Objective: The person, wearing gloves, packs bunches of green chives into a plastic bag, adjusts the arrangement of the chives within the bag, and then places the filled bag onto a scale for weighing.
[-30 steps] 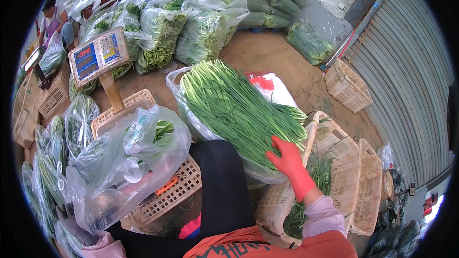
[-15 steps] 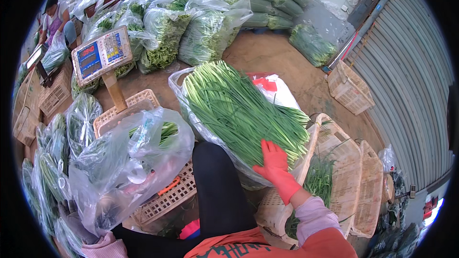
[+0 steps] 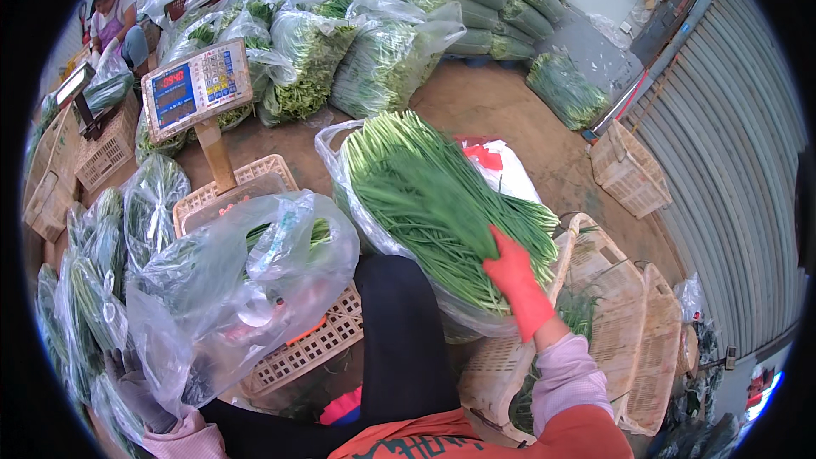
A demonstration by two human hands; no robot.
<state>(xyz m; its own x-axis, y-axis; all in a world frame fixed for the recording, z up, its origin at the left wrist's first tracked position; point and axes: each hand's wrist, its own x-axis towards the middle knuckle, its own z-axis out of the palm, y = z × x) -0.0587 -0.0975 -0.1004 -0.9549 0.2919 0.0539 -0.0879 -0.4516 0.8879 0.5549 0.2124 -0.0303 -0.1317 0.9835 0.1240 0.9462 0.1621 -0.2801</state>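
My right hand [image 3: 514, 276], in a red rubber glove, is closed round a small bunch of garlic chives [image 3: 433, 208]. The bunch is smeared by motion. It lies over a large heap of chives [image 3: 391, 140] in an open clear bag in front of me. My left hand [image 3: 140, 391], in a dark grey glove, is at the lower left on the edge of a clear plastic bag [image 3: 229, 280]. Its fingers show outside the bag, and a dark shape, perhaps the thumb, shows through the plastic. More chives [image 3: 319, 234] are visible inside this bag, which rests at the scale.
A digital scale display [image 3: 197, 89] stands on a post beyond the left bag. Bagged greens [image 3: 302, 55] are piled behind it. Beige crates [image 3: 595, 314] stand at my right, another crate [image 3: 629, 170] by the corrugated wall. Another person [image 3: 115, 21] sits at the far left.
My right hand, which rested on the heap of chives, has closed on a bunch and is lifting it. The left hand stays about where it was. The view has shifted slightly.
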